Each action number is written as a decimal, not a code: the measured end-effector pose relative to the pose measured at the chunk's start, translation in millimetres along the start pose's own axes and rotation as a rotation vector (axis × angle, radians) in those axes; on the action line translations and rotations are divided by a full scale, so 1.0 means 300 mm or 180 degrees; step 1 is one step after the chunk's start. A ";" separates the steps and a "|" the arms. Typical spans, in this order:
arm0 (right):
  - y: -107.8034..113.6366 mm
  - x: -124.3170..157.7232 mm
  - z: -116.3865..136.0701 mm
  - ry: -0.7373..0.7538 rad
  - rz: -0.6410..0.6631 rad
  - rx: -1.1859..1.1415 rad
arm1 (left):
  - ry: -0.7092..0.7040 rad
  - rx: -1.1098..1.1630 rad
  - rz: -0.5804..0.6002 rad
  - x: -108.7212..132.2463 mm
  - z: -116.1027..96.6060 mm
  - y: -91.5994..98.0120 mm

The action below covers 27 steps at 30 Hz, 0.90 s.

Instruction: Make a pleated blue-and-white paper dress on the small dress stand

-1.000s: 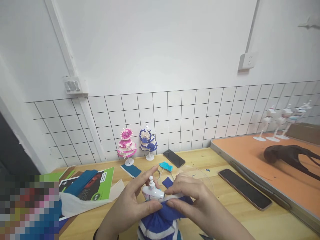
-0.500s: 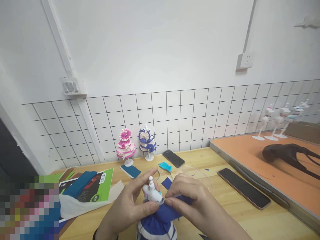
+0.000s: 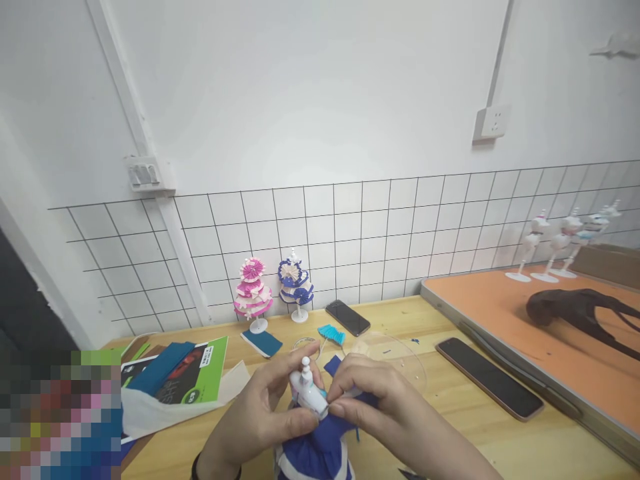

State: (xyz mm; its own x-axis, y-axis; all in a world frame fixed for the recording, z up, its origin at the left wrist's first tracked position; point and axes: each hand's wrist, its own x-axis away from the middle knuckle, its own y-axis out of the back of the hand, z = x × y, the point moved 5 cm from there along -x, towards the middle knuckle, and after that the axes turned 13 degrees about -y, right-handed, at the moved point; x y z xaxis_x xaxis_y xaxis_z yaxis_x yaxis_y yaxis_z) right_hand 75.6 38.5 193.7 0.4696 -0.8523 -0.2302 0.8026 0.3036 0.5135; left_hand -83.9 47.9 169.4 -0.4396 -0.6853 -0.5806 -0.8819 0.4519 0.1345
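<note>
A small white mannequin with a knobbed neck wears a blue skirt banded in white, at the bottom centre. My left hand is wrapped round its torso, thumb along the front. At the torso's right side, my right hand pinches a piece of blue crepe paper between thumb and forefinger. Part of this paper is hidden under the right hand. Behind the hands lie a pleated light-blue paper piece and a teal paper rectangle.
Two dressed mannequins, one pink and one blue, stand by the wall grid. Phones lie at the back and right. An orange-topped case fills the right side. Paper sheets and a green-edged packet are at left.
The mannequin has tipped slightly and shifted a little right in my left hand. My right fingers stay at its side, and the blue paper has been drawn in closer beneath them.
</note>
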 end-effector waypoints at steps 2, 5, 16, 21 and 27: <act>-0.001 -0.004 -0.004 -0.0006 0.0100 -0.0169 | -0.0008 0.0088 0.0027 -0.001 0.008 -0.002; -0.003 -0.007 -0.005 0.0060 0.0215 -0.0361 | -0.0036 0.0253 0.0038 -0.001 0.015 -0.003; -0.002 0.000 -0.001 -0.0155 0.0108 -0.0155 | 0.0188 0.1153 0.0125 -0.010 0.027 -0.039; 0.005 0.000 0.001 -0.0075 0.0037 -0.0117 | 0.0127 0.1395 -0.0013 -0.023 0.025 -0.046; -0.006 0.009 0.009 0.0063 0.0265 -0.0018 | 0.0155 0.1544 -0.0041 -0.018 0.039 -0.045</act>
State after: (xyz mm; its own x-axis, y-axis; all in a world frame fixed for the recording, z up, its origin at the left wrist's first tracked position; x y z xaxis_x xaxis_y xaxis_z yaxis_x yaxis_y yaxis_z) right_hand 74.6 34.5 194.6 0.5421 -0.8154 -0.2031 0.7625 0.3756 0.5268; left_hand -67.6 52.2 161.3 -0.4468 -0.7133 -0.5400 -0.7114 0.6493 -0.2690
